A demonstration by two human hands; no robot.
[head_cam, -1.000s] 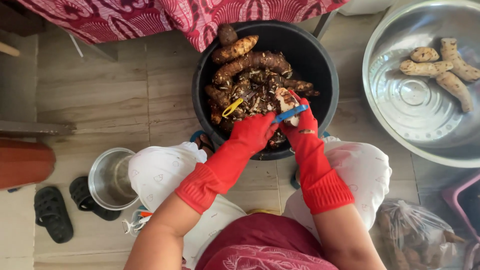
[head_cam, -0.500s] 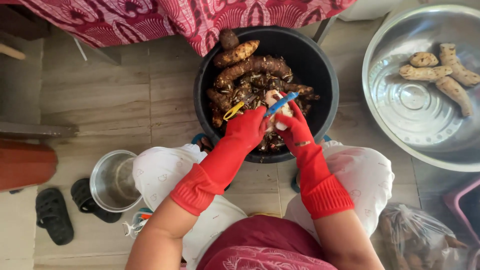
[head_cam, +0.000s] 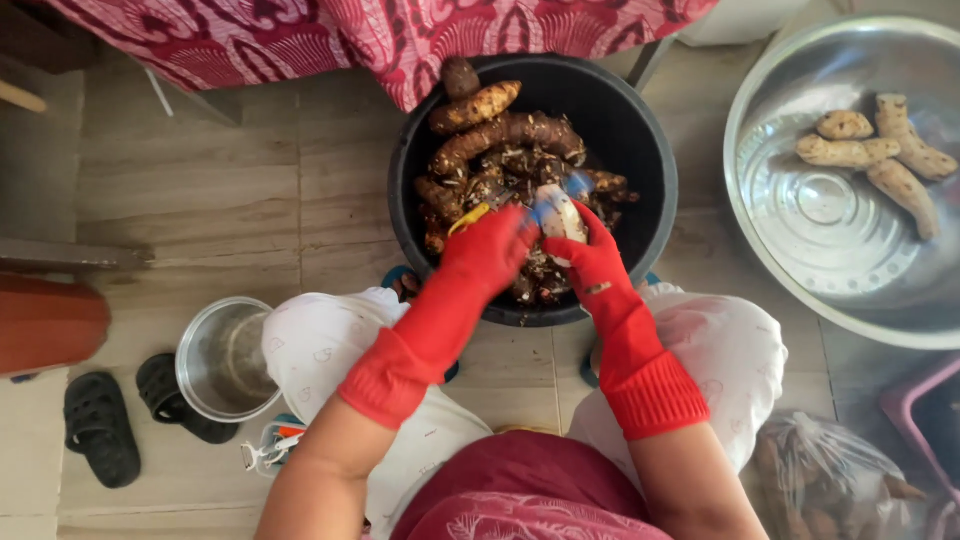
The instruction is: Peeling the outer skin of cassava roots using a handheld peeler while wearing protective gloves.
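Note:
Both my hands wear long red rubber gloves and work over a black bucket (head_cam: 655,160) full of brown, dirt-covered tubers (head_cam: 505,135) and peelings. My left hand (head_cam: 488,252) grips a peeler with a yellow and blue handle (head_cam: 470,216), its blade end blurred against a tuber. My right hand (head_cam: 588,262) holds that tuber (head_cam: 560,213), which is partly peeled and pale, just above the pile in the bucket. The two hands are close together at the bucket's near side.
A big steel bowl (head_cam: 820,215) at the right holds several peeled pale tubers (head_cam: 850,152). A small steel pot (head_cam: 225,360) and black sandals (head_cam: 98,428) lie at the left. A plastic bag of tubers (head_cam: 830,480) sits at the lower right, and red patterned cloth (head_cam: 400,40) hangs above.
The peeler has shifted along the tuber between my hands. The tuber has turned, so its pale peeled side faces up. Both hands stayed over the bucket.

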